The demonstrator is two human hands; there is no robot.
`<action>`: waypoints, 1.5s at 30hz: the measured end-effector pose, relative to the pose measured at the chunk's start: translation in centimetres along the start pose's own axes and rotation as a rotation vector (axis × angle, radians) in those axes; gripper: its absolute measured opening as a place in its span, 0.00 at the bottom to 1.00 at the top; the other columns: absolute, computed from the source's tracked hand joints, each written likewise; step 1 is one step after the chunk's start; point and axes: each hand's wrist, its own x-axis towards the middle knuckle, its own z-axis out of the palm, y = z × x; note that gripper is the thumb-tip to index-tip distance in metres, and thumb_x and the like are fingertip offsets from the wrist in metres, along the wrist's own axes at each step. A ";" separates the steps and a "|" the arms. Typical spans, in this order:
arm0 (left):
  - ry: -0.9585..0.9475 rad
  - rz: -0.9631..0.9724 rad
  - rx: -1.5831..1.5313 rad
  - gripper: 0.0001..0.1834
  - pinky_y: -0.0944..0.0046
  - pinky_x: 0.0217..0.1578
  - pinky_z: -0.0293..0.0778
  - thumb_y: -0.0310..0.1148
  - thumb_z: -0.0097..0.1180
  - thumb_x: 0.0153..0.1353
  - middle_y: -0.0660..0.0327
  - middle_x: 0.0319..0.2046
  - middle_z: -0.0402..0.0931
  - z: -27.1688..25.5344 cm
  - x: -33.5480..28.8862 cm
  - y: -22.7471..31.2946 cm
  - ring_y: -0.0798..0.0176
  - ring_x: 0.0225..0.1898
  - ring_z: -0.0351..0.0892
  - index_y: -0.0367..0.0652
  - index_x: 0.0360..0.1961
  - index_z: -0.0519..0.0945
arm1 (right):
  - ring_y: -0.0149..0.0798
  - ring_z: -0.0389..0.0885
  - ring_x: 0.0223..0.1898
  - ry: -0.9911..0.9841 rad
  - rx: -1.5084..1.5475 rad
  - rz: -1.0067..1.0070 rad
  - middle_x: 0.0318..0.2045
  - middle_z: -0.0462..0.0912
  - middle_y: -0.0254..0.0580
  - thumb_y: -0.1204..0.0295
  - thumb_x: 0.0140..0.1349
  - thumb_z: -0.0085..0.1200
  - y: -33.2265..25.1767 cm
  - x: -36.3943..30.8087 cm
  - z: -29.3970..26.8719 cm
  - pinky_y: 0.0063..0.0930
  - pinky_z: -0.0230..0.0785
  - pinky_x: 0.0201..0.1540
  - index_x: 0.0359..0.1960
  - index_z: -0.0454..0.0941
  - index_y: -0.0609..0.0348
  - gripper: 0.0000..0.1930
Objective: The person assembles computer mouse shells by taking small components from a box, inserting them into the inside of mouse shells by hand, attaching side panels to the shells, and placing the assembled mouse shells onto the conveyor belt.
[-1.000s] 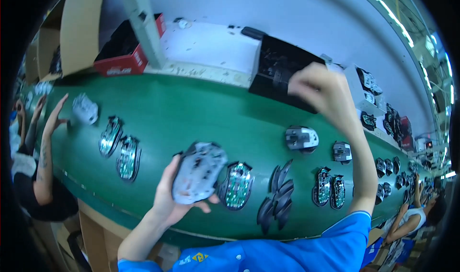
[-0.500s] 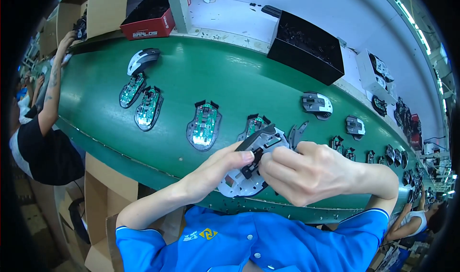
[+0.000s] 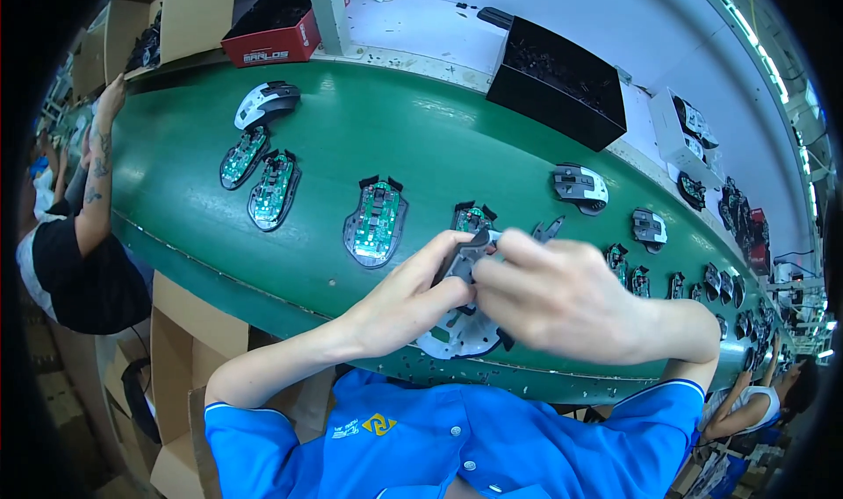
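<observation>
White and grey, the mouse shell (image 3: 474, 335) has openings.

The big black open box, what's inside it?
The black box has lots of small dark pieces inside, too tiny to name. Whatever lies underneath the top ones is covered.

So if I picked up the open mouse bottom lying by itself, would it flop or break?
The mouse bottom looks like hard plastic, so it would probably stay stiff. Its green board is uncovered, so poking might damage it. It lies flat on the table, so it probably won't roll.
</observation>
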 end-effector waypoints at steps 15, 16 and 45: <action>0.271 0.122 0.240 0.17 0.68 0.30 0.68 0.26 0.52 0.58 0.58 0.32 0.74 -0.4 0.7 -0.1 0.72 0.30 0.71 0.33 0.49 0.73 | 0.41 0.77 0.39 0.415 0.598 0.543 0.39 0.74 0.44 0.75 0.45 0.66 0.9 0.0 3.3 0.30 0.73 0.37 0.49 0.71 0.59 0.26; 0.313 0.231 0.298 0.16 0.68 0.30 0.67 0.26 0.52 0.58 0.58 0.32 0.73 -0.5 1.0 -0.6 0.71 0.30 0.70 0.33 0.48 0.73 | 0.41 0.76 0.40 0.427 0.583 0.530 0.41 0.73 0.45 0.76 0.45 0.66 0.8 0.1 3.4 0.30 0.73 0.37 0.50 0.71 0.59 0.27; 0.395 0.598 0.586 0.31 0.58 0.38 0.76 0.20 0.52 0.51 0.44 0.42 0.75 1.0 -0.3 -1.4 0.48 0.41 0.80 0.35 0.59 0.62 | 0.32 0.69 0.51 0.751 0.913 0.746 0.48 0.67 0.41 0.84 0.45 0.61 -3.3 -0.4 6.7 0.27 0.67 0.53 0.58 0.57 0.61 0.37</action>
